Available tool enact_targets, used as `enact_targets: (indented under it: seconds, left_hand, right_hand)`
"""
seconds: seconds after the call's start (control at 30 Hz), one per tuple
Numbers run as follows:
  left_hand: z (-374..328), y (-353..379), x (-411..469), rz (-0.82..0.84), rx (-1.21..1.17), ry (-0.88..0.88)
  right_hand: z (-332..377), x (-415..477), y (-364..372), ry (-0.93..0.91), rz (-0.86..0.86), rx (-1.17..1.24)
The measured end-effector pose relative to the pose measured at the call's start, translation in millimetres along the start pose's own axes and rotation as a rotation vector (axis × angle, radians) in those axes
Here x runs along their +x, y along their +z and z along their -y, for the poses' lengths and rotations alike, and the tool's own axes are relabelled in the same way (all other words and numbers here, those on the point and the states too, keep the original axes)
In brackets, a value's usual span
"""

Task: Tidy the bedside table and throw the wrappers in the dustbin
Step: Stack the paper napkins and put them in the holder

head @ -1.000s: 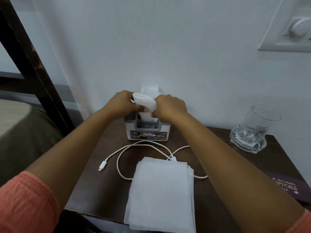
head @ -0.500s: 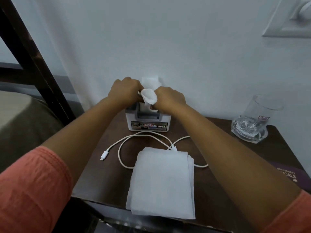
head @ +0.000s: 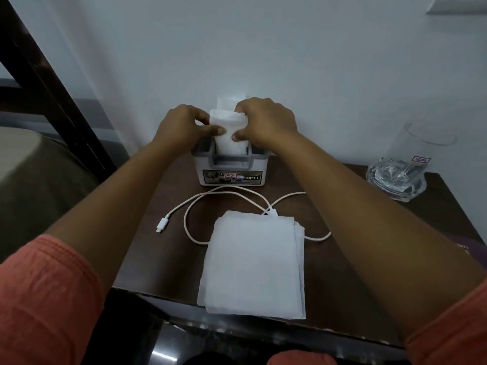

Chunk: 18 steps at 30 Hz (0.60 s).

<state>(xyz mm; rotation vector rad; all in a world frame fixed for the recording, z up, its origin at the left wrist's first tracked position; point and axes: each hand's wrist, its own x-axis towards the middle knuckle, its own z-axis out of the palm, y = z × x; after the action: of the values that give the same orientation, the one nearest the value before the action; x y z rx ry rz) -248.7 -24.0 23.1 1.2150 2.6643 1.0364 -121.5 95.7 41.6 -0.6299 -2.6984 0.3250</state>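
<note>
At the back of the dark wooden bedside table (head: 163, 264) stands a small white-and-grey holder (head: 232, 169) with an OPEL label. A folded white tissue (head: 228, 133) stands upright in its slot. My left hand (head: 181, 127) pinches the tissue's left side and my right hand (head: 266, 122) pinches its right side, both just above the holder. Another white tissue rises behind it against the wall. A stack of flat white tissues (head: 254, 264) lies at the table's front edge. A white charging cable (head: 203, 204) loops between the holder and the stack.
A clear glass (head: 405, 167) with a small label stands at the back right of the table. A purple case (head: 471, 248) shows at the right edge. A dark bed frame (head: 44, 83) and a bed with olive bedding (head: 34, 175) lie to the left. The wall is directly behind.
The tissue was bent over between my hands above the holder; now it stands straighter, lower in the slot. Both hands stayed at the holder. The view tilted down slightly.
</note>
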Motion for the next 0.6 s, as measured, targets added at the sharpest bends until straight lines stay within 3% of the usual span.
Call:
enact_targets:
  seconds: [0.17, 0.27, 0.43, 0.6]
  left_hand:
    - [3.1, 11.0, -1.3, -0.067, -0.028, -0.021]
    - [5.3, 15.5, -0.6, -0.142, -0.125, -0.042]
    - [2.8, 11.9, -2.3, -0.106, -0.193, -0.111]
    - [2.3, 3.2, -45.7, -0.316, -0.255, -0.136]
  right_hand:
    - [-1.6, 1.6, 6.2, -0.023, -0.07, -0.034]
    - [-3.4, 3.5, 8.1, 0.039, -0.127, 0.089]
    - [-7.7, 3.1, 10.9, 0.115, -0.144, 0.237]
    - [-9.8, -28.9, 4.7, 0.147, -0.361, 0.435]
